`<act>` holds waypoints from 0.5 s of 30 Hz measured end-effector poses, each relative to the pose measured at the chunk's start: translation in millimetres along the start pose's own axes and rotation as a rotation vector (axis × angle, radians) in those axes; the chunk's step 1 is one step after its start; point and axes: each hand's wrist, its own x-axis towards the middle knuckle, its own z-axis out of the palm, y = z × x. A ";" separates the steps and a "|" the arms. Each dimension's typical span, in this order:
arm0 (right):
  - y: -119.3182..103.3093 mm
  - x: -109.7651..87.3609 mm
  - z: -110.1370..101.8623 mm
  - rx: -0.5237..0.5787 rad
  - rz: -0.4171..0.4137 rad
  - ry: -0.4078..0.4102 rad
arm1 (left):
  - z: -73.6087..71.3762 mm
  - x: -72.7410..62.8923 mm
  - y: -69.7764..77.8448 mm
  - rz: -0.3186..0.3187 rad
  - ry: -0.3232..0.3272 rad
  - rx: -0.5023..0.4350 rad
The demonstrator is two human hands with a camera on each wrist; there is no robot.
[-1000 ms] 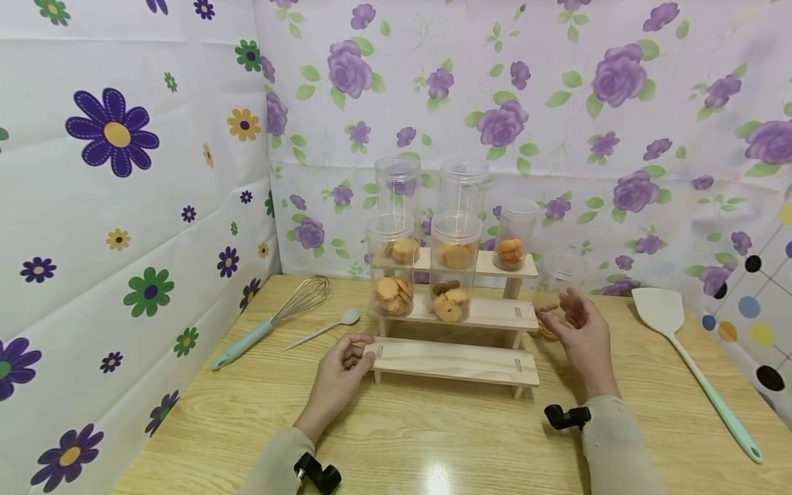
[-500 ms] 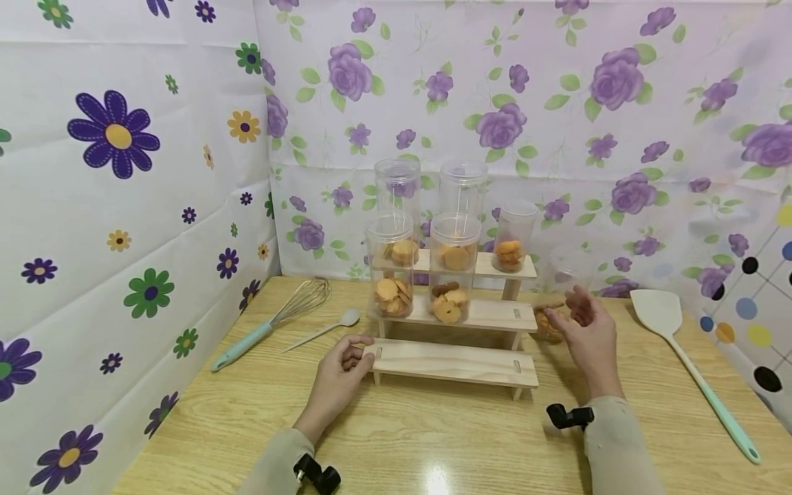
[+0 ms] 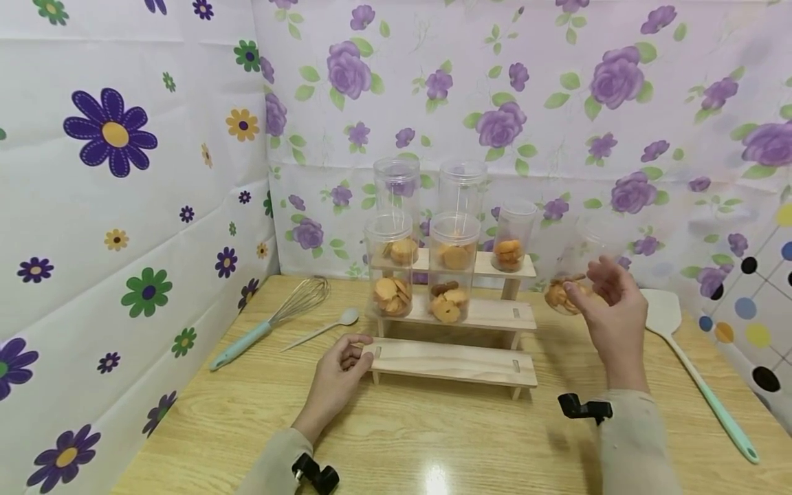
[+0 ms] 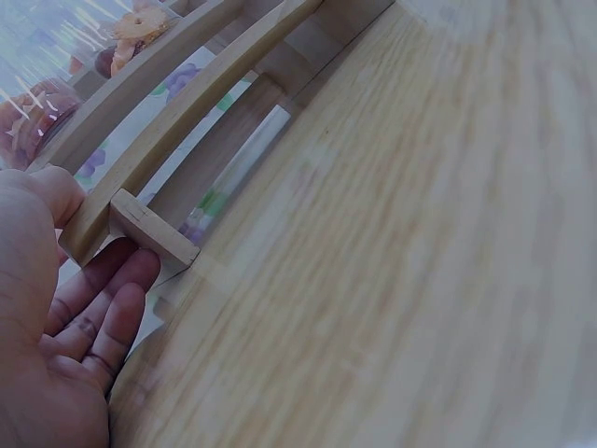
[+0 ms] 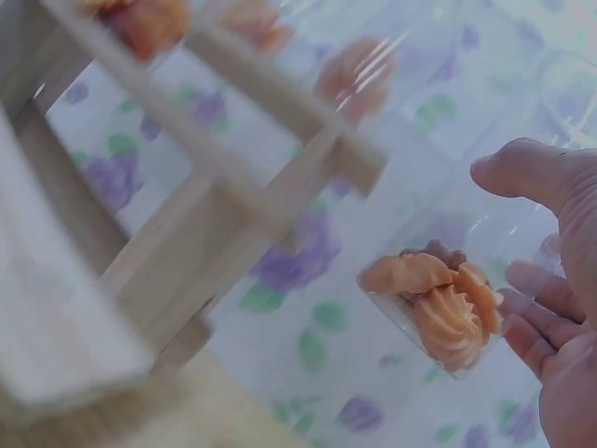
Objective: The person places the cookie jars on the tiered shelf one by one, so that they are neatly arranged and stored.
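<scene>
My right hand [image 3: 612, 316] grips a clear jar of cookies [image 3: 566, 297], raised off the table and tilted, just right of a three-tier wooden stand [image 3: 452, 361]. Swirled cookies [image 5: 448, 313] lie at the jar's bottom in the right wrist view. At the other side, my left hand [image 3: 337, 378] holds the left end of the lowest tier, its thumb at the top and the other fingers underneath [image 4: 112, 299]. Two cookie jars [image 3: 392, 268] stand on the middle tier. Three more jars [image 3: 516, 230] are on the top tier. The lowest tier is bare.
On the left of the wooden table [image 3: 396, 440] lie a whisk [image 3: 278, 320] and a white spoon [image 3: 328, 328]. A long spatula [image 3: 699, 368] lies along the right side. Floral cloth [image 3: 433, 103] hangs behind and to the left.
My right hand has lifted the cookie jar from the table beside the stand, moving it up and to the right. The left hand stays at the lowest tier.
</scene>
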 end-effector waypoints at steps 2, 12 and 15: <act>-13.6 0.0 -2.0 -0.008 -0.027 0.006 | -0.7 -0.3 1.0 0.002 0.002 -0.001; -66.0 -5.6 -13.1 0.002 -0.137 -0.062 | -0.9 0.8 0.4 0.006 -0.002 -0.003; -73.3 -8.2 -12.8 -0.015 -0.165 -0.103 | -0.1 1.7 -0.5 -0.001 -0.004 -0.006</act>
